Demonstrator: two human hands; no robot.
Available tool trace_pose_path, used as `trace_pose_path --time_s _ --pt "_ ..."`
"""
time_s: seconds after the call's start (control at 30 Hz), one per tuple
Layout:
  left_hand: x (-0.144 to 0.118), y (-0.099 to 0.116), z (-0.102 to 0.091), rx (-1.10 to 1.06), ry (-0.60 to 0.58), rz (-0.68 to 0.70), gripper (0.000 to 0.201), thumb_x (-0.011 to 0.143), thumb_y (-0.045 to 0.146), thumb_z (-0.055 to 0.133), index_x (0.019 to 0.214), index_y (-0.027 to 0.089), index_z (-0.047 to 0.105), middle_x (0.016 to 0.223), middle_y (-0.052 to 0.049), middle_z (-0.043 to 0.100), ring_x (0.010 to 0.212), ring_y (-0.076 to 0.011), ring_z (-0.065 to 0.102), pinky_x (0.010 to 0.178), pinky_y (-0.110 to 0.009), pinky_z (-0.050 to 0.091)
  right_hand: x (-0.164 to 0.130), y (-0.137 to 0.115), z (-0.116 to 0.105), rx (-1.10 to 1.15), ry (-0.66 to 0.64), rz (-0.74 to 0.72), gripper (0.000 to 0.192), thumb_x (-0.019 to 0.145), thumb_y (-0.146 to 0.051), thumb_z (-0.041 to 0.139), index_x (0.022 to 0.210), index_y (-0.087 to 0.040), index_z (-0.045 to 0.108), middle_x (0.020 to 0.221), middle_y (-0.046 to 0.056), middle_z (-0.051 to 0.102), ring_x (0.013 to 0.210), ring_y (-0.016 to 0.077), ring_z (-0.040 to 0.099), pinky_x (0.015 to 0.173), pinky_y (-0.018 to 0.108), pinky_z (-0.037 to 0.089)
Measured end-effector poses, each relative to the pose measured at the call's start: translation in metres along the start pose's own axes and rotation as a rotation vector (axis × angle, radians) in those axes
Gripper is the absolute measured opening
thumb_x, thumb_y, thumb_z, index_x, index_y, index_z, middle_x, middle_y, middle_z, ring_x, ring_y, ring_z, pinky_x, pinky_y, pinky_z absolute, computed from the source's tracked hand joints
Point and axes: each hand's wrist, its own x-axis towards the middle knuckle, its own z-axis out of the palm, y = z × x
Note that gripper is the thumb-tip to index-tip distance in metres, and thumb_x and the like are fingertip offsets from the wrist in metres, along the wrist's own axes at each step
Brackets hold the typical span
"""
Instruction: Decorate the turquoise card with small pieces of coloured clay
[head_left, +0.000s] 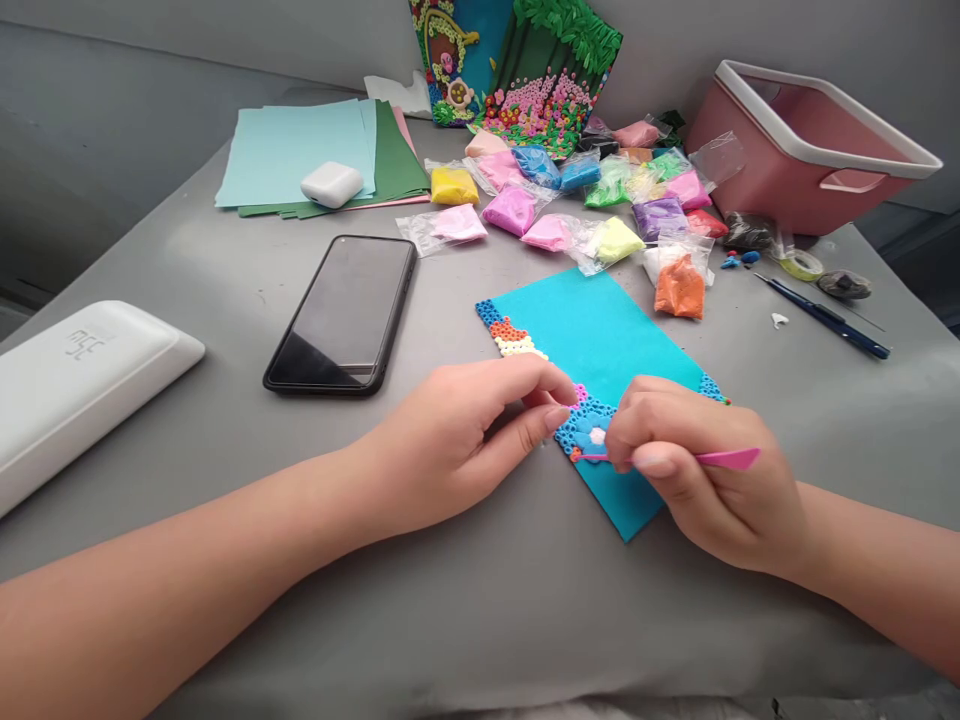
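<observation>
A turquoise card (600, 335) lies on the grey table (225, 330), with small clay beads in blue, orange, cream and pink along its left edge. A blue clay flower with a white centre (592, 430) sits near its lower corner. My right hand (701, 475) holds a pink sculpting tool (724, 459), its tip against the flower's lower edge. My left hand (469, 430) rests on the table with thumb and forefinger touching the card's edge beside the flower.
A black phone (345, 312) lies left of the card, a white case (71, 385) at far left. Several bags of coloured clay (585, 200), a pink bin (802, 150), paper sheets (307, 150), an earbud case (331, 184), a finished clay picture (525, 65) and blue tools (825, 318) crowd the back.
</observation>
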Motion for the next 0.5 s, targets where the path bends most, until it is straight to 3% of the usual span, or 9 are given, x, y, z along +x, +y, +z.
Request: trace_pose_path --time_s 0.13,0.23,0.33,0.43,0.5 --pt "-0.002 0.003 0.001 -0.013 0.056 0.005 0.010 0.102 0.020 0.057 0.105 0.018 0.066 0.089 0.002 0.074 0.075 -0.0083 0.067 0.064 -0.017 0.050 -0.005 0.005 -0.002 0.246 0.215 -0.052 0.047 0.111 -0.050 0.035 0.085 -0.021 0.062 0.080 0.003 0.065 0.075 0.0167 0.063 0.075 0.036 0.052" --pt "-0.002 0.009 0.001 -0.107 0.094 -0.012 0.005 0.099 0.019 0.062 0.102 0.018 0.067 0.091 0.002 0.074 0.082 -0.0083 0.069 0.068 -0.016 0.053 -0.004 0.007 -0.003 0.245 0.363 -0.101 0.036 0.110 -0.043 0.042 0.091 -0.022 0.065 0.083 0.004 0.067 0.081 0.0194 0.067 0.077 0.039 0.056" --pt "-0.001 0.017 0.000 -0.328 0.084 -0.113 0.006 0.095 0.017 0.069 0.101 0.018 0.067 0.093 0.001 0.075 0.089 -0.0091 0.071 0.084 -0.018 0.058 0.000 0.005 -0.005 0.085 0.252 -0.083 0.017 0.106 -0.020 0.052 0.108 -0.022 0.068 0.080 0.002 0.064 0.069 0.0143 0.060 0.062 0.031 0.053" --pt "0.001 0.022 0.000 -0.597 0.078 -0.271 0.013 0.090 0.014 0.074 0.101 0.018 0.067 0.093 0.001 0.075 0.088 -0.0091 0.074 0.083 -0.018 0.062 0.005 0.000 -0.006 -0.128 0.082 -0.116 0.022 0.098 -0.010 0.064 0.115 -0.022 0.071 0.080 0.001 0.061 0.064 0.0112 0.058 0.056 0.026 0.052" --pt "0.002 0.023 0.001 -0.732 0.065 -0.369 0.018 0.087 0.012 0.076 0.101 0.019 0.067 0.094 0.002 0.076 0.088 -0.0087 0.076 0.080 -0.015 0.063 0.006 -0.002 -0.005 -0.212 0.067 -0.158 0.024 0.093 -0.011 0.073 0.115 -0.021 0.073 0.082 0.001 0.060 0.066 0.0115 0.061 0.057 0.025 0.054"
